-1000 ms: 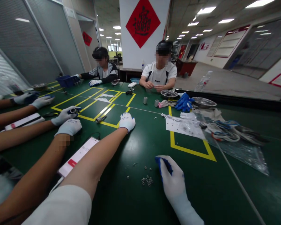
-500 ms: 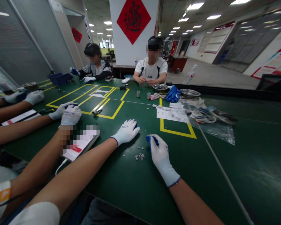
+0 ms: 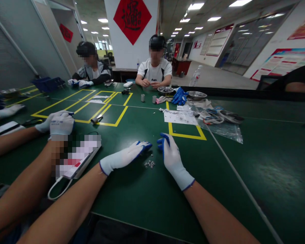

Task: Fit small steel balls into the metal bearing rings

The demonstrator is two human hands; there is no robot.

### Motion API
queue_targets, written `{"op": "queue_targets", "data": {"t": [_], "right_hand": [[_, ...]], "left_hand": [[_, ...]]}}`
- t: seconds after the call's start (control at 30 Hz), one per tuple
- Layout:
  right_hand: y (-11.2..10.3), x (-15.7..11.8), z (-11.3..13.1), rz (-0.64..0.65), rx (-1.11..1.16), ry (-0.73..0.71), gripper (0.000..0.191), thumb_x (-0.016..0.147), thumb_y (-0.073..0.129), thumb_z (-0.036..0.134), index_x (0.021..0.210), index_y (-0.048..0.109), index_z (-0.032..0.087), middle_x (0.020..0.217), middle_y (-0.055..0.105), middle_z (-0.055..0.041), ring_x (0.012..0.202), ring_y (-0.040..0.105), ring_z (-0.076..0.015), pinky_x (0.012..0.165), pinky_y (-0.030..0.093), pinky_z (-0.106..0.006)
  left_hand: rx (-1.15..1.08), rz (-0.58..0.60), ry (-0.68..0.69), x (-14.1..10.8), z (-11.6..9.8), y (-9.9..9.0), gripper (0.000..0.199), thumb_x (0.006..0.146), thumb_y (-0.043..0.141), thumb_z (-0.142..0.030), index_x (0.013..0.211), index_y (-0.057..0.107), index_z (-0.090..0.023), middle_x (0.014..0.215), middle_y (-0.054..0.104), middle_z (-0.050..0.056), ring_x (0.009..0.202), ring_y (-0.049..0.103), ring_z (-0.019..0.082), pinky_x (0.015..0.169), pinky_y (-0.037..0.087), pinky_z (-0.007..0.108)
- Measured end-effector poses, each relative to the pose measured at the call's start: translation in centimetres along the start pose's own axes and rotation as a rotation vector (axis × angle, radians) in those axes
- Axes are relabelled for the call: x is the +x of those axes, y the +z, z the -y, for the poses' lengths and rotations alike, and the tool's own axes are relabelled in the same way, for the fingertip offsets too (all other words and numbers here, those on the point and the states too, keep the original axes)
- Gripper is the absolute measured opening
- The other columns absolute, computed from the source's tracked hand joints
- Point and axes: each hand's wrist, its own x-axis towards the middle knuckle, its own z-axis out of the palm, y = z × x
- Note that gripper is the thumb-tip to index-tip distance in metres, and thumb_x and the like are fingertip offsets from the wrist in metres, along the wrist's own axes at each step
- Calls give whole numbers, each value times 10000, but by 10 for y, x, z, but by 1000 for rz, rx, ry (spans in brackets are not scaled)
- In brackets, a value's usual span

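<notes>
Left hand (image 3: 127,155): stretching open
Right hand (image 3: 172,157): curving loosely open
Rings (image 3: 149,164): lying clustered between; gentle cupping is seeming safest

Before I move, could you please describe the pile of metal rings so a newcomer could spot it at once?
On the green table, find the gap between the wearer's gloved left hand and right hand. The pile of metal rings lies at its near end. Its small, silvery pieces cluster together, unlike the single ring just beyond them.
</notes>
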Motion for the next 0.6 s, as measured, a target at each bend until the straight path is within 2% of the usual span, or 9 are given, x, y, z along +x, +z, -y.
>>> {"op": "queue_targets", "data": {"t": [0.07,0.17,0.23,0.3,0.47,0.6], "right_hand": [[-1,2,2,43,-64,-60,398,1004,473,437,1254,690,217,1135,764,-118,1049,722,-275,997,579,-491],[-1,1,6,122,-161,-173,360,977,512,303,1273,702,223,1236,713,-123,1128,692,-271,1030,571,-479],[-1,-4,10,197,-244,-244,351,958,564,279,1267,724,232,1253,669,-126,1144,673,-275,1035,567,-479],[0,-10,15,263,-344,-313,296,946,626,290,1207,764,256,1257,641,-121,1182,644,-296,1053,549,-503],[8,-18,29,412,-597,-412,271,919,735,339,1179,797,299,1364,642,-117,1233,585,-352,1038,502,-564],[16,-14,33,472,-702,-430,248,939,719,316,1170,809,300,1308,697,-117,1199,591,-360,1001,495,-566]], "left_hand": [[-214,-19,-77,4,-2,-7,430,959,670,-476,1317,771,-261,1470,692,78,1474,553,310,1328,275,469],[-446,-86,-139,19,4,-13,464,978,620,-499,1310,762,-207,1519,647,133,1478,547,341,1299,341,521],[-560,-150,-163,28,12,-12,498,1002,564,-505,1301,749,-153,1510,645,182,1455,567,365,1276,374,562],[-676,-234,-177,35,18,-9,474,992,593,-462,1279,744,-115,1467,673,207,1422,597,372,1265,390,569],[-776,-359,-208,39,19,-2,365,963,648,-381,1183,770,-117,1301,768,180,1279,699,339,1216,458,544],[-827,-398,-251,40,18,-1,345,989,613,-395,1107,790,-123,1225,795,172,1197,735,329,1178,498,550]]}}
